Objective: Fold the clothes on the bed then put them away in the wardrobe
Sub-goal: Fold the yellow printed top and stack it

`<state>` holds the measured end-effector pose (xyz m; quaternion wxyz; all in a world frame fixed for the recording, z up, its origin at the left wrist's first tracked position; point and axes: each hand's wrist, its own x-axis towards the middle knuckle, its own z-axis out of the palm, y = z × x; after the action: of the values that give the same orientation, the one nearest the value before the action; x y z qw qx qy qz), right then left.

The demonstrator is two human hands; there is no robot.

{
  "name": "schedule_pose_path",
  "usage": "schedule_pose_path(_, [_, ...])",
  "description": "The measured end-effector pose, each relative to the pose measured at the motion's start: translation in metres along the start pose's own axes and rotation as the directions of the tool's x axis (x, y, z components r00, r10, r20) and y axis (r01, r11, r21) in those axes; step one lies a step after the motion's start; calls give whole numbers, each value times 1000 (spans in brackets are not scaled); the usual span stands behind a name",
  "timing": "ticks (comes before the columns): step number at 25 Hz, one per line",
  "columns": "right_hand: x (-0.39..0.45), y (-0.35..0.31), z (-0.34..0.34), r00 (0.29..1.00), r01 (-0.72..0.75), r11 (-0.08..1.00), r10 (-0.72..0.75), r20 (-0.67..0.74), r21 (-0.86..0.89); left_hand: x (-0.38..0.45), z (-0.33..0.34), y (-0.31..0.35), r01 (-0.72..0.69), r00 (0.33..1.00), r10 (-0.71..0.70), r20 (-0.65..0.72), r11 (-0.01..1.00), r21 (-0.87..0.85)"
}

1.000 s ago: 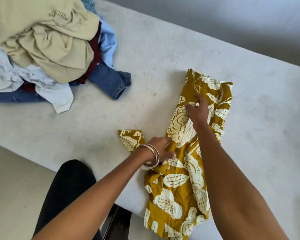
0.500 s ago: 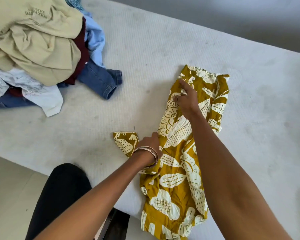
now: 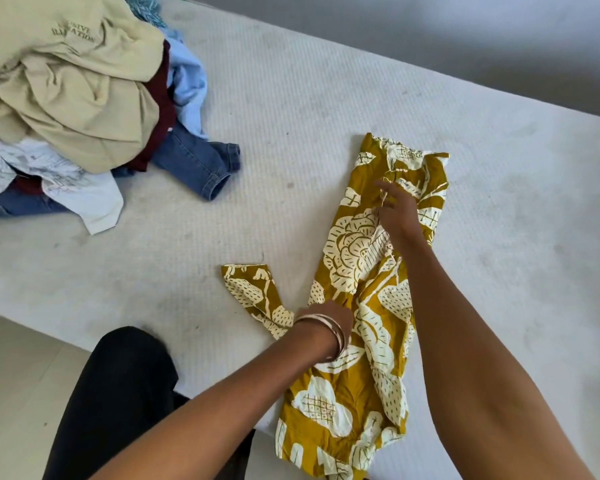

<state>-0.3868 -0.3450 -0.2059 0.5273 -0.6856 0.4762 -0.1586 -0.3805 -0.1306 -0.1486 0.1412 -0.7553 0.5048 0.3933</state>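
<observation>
A mustard-yellow garment (image 3: 354, 244) with a cream leaf print lies lengthwise on the white mattress (image 3: 326, 81). Its near end hangs over the bed's front edge. A sleeve flap (image 3: 250, 289) sticks out to its left. My left hand (image 3: 326, 315), bangles on the wrist, grips the fabric where the sleeve meets the body, fingers curled into a fold. My right hand (image 3: 395, 209) lies on the upper part of the garment with fingers stretched out, touching the cloth.
A heap of unfolded clothes fills the bed's far left: a beige top (image 3: 70, 84), a maroon piece, a light-blue shirt (image 3: 187, 81), blue jeans (image 3: 201, 164), a white shirt (image 3: 84, 199). My black-trousered leg (image 3: 118, 393) stands against the bed's near edge above pale floor (image 3: 7, 375).
My right hand opened from a pinch and slid farther up the garment. My left hand shifted slightly left along the fold at the sleeve. The garment's left side looks flatter.
</observation>
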Motion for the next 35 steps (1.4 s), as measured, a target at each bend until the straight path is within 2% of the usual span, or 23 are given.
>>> schedule_pose_path(2, [11,-11,5,990,-96,993,102,-98,64,12,-19,-8,20,993,-26,-119,998,-58])
schedule_pose_path(4, [25,-16,8,971,-183,981,192,-145,71,31,-41,-22,-17,971,-35,-237,976,-215])
schedule_pose_path(7, [42,-18,8,975,-145,972,173,-142,187,64,-50,-45,-68,964,-35,-263,926,-370])
schedule_pose_path(10, [42,-16,2,957,-153,988,154,-245,26,74,-37,-56,-94,952,-40,-302,905,-416])
schedule_pose_path(11, [34,-16,2,936,-167,985,141,-322,-52,71,-31,-59,-125,917,-80,-390,871,-474])
schedule_pose_path(13, [4,-16,7,898,-96,979,8,-439,-179,59,-17,-67,-169,787,-256,-562,786,-595])
schedule_pose_path(15, [-40,-19,19,939,92,961,-170,-299,-259,44,0,-81,-180,597,-480,-643,701,-690])
schedule_pose_path(16, [-64,-21,29,969,188,949,-221,-111,-252,36,9,-89,-196,496,-588,-639,640,-742])
schedule_pose_path(17, [-89,-22,41,969,238,946,-214,125,-221,27,19,-96,-206,406,-691,-598,568,-797])
schedule_pose_path(18, [-114,-23,56,923,259,935,-165,347,-244,17,28,-103,-201,335,-785,-521,481,-853])
schedule_pose_path(19, [-134,-21,73,862,289,886,-76,501,-363,9,36,-109,-184,286,-857,-429,390,-902])
schedule_pose_path(20, [-150,-21,88,826,328,780,36,562,-532,-2,42,-113,-160,270,-907,-322,288,-944])
schedule_pose_path(21, [-163,-19,99,834,351,650,110,541,-674,-12,47,-116,-119,292,-933,-211,183,-976])
schedule_pose_path(22, [-171,-17,105,861,335,582,130,491,-741,-19,56,-117,-43,343,-934,-102,93,-995])
schedule_pose_path(23, [-177,-20,104,886,284,632,116,450,-721,-24,62,-117,37,405,-914,-24,42,-998])
schedule_pose_path(25, [-187,-21,80,927,99,917,57,371,-387,-32,71,-113,123,526,-850,38,31,-992])
schedule_pose_path(26, [-197,-21,60,955,12,992,25,295,-123,-36,73,-107,126,594,-804,30,56,-991])
schedule_pose_path(27, [-207,-17,40,975,-50,992,23,220,119,-41,75,-97,114,668,-744,1,101,-988])
schedule_pose_path(28, [-217,-8,21,986,-95,960,55,159,263,-44,77,-86,72,743,-667,-61,171,-983])
schedule_pose_path(29, [-230,2,3,990,-131,942,106,96,309,-47,78,-72,6,809,-568,-155,271,-962])
schedule_pose_path(31, [-246,33,-21,974,-203,969,215,-75,144,-48,83,-46,-100,892,-310,-329,575,-812])
schedule_pose_path(33, [-256,55,-35,922,-290,957,283,-266,13,-46,91,-26,-56,918,-141,-372,881,-471])
schedule_pose_path(35, [-255,60,-36,882,-291,957,269,-387,4,-43,100,-17,-13,892,-59,-447,988,-156])
